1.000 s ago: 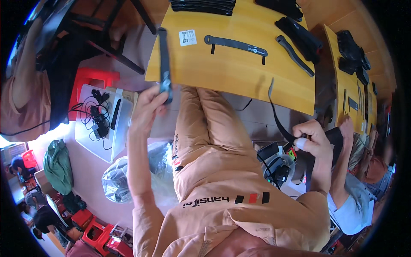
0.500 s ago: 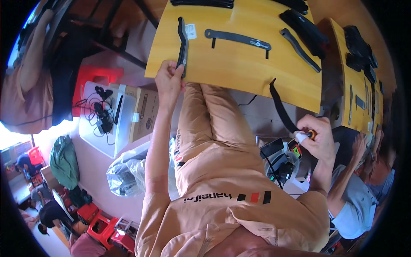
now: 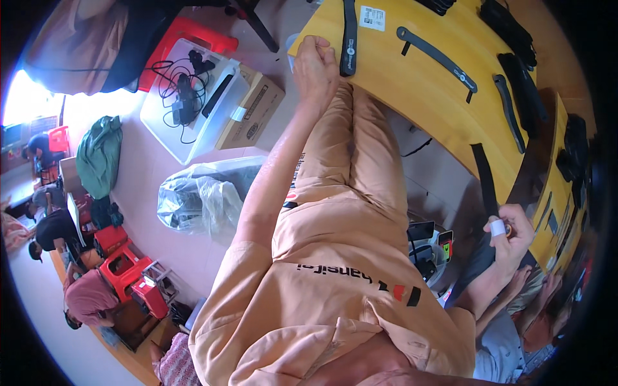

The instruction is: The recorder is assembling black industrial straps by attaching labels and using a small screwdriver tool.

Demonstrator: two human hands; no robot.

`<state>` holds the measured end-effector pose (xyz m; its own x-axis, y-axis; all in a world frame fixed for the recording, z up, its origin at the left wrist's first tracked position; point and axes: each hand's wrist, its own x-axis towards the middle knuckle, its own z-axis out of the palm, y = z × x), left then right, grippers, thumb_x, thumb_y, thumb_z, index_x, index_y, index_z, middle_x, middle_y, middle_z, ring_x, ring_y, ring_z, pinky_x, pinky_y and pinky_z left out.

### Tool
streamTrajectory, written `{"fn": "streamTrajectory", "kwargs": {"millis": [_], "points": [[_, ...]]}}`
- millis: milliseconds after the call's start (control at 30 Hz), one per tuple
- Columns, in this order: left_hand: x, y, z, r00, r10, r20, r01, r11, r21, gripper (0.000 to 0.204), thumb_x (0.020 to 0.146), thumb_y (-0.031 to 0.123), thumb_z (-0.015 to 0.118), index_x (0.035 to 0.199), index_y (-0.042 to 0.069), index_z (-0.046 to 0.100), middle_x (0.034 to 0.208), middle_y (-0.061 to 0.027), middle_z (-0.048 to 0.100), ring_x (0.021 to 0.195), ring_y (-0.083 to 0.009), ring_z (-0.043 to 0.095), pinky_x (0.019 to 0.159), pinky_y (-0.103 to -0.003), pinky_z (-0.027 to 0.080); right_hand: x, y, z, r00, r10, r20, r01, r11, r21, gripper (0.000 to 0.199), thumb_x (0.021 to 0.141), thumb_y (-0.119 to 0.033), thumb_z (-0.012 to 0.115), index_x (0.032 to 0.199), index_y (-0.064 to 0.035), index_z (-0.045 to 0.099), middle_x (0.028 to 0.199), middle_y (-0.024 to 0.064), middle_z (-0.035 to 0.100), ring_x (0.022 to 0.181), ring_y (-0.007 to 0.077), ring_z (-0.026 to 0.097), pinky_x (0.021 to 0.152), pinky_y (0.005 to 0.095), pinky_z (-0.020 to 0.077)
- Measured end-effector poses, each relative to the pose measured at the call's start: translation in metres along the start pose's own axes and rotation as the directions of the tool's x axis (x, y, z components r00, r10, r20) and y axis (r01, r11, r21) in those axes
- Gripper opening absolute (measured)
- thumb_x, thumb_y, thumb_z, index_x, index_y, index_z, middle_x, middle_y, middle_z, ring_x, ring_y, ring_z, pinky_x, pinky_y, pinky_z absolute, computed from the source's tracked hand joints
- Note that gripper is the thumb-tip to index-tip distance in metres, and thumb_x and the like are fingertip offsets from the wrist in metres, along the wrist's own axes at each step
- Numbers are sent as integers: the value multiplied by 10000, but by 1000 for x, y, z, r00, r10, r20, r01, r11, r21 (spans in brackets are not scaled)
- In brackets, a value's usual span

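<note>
My left hand (image 3: 315,72) is at the table's near left edge, its fingers curled together; whatever they may hold is hidden. Just right of it, apart from the fingers, a long black strap (image 3: 349,38) with a pale round mark lies on the yellow table (image 3: 393,83). My right hand (image 3: 513,239) is closed around the lower end of a black strip (image 3: 486,170), which points up beside the table's right edge. White wrapping (image 3: 497,228) shows at one finger, and a small orange-and-dark end peeks from the grip. Another black strap (image 3: 438,58) with two short tabs lies mid-table.
Several black straps (image 3: 512,112) lie along the table's right side. A second table (image 3: 547,186) with dark parts stands at right, people beside it. At left are a white bin (image 3: 164,122) of cables, a cardboard box (image 3: 254,112), a plastic-wrapped bundle (image 3: 206,196) and a red stool (image 3: 187,38).
My left hand has let go of the strap, which now lies beside it. My right hand still grips the black strip, lower and further right. The whole view has shifted and turned.
</note>
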<state>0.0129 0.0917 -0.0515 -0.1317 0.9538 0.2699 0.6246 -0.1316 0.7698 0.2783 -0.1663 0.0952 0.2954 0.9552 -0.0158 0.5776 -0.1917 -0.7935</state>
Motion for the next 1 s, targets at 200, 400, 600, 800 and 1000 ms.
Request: {"fn": "streamTrajectory", "kwargs": {"millis": [200, 400, 600, 800, 1000], "points": [[-57, 69, -59, 404, 66, 912, 459, 848, -264, 273, 856, 249, 517, 758, 8, 599, 628, -58, 559, 573, -85, 516, 536, -239, 414, -2, -7, 1, 937, -324, -130, 308, 942, -132, 146, 670, -134, 663, 711, -12, 595, 623, 80, 579, 488, 168, 549, 454, 233, 403], [-131, 95, -51, 98, 457, 884, 792, 503, -347, 465, 847, 432, 506, 1048, 14, 541, 688, -24, 535, 528, -54, 455, 430, -182, 353, 25, -18, 46, 732, -675, 92, 673, 696, -251, 192, 579, -49, 646, 760, -13, 594, 679, 54, 557, 478, 162, 544, 394, 257, 422], [-124, 95, -32, 363, 19, 932, 833, 442, -333, 245, 859, 235, 554, 978, 21, 568, 611, 9, 496, 470, -31, 436, 397, -155, 325, 21, 11, 70, 686, -688, 237, 709, 558, -431, 259, 575, -17, 619, 833, -6, 599, 702, 43, 539, 518, 179, 549, 402, 265, 424], [-125, 90, -19, 650, -48, 759, 619, 614, -491, 180, 873, 153, 527, 965, 12, 592, 610, 16, 494, 472, -18, 428, 405, -152, 334, 28, 20, 80, 983, 130, 128, -177, 839, 514, 223, 744, -53, 603, 963, -16, 587, 770, 35, 590, 699, 80, 543, 603, 203, 406], [-126, 100, -7, 637, 61, 768, 544, 671, -504, 162, 856, 100, 531, 971, 8, 600, 602, 8, 513, 500, -31, 459, 442, -162, 365, 41, 28, 108, 924, 303, 235, -378, 626, 682, 188, 743, -72, 647, 900, -5, 570, 672, 44, 573, 392, 18, 369, 354, 165, 240]]}}
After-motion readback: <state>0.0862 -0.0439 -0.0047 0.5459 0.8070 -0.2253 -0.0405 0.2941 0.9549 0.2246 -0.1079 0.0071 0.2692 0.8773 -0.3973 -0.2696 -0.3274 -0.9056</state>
